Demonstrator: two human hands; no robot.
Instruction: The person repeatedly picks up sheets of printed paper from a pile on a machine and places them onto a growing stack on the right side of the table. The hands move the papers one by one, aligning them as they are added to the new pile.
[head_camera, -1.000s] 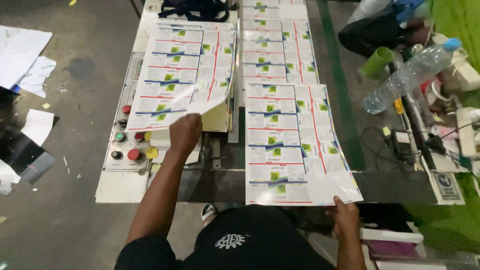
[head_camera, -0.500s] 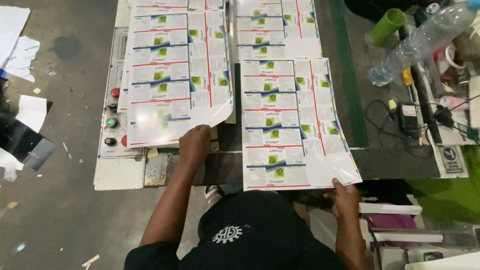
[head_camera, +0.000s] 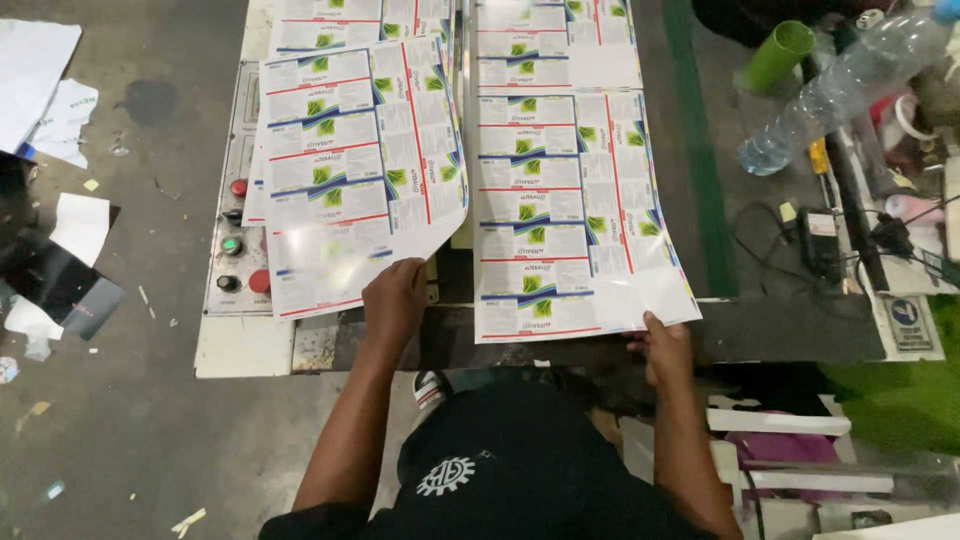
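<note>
Two glossy printed label sheets lie side by side on a machine table. My left hand grips the near edge of the left sheet, which curls up at its near right corner. My right hand pinches the near right corner of the right sheet. More printed sheets lie further back under both.
A control panel with red and green buttons sits at the table's left edge. A clear plastic bottle, a green tube, cables and small tools crowd the right side. Paper scraps litter the floor at left.
Both sheets have slid toward me across the table. My left hand has pulled the left sheet nearer and over the control panel; my right hand keeps its corner.
</note>
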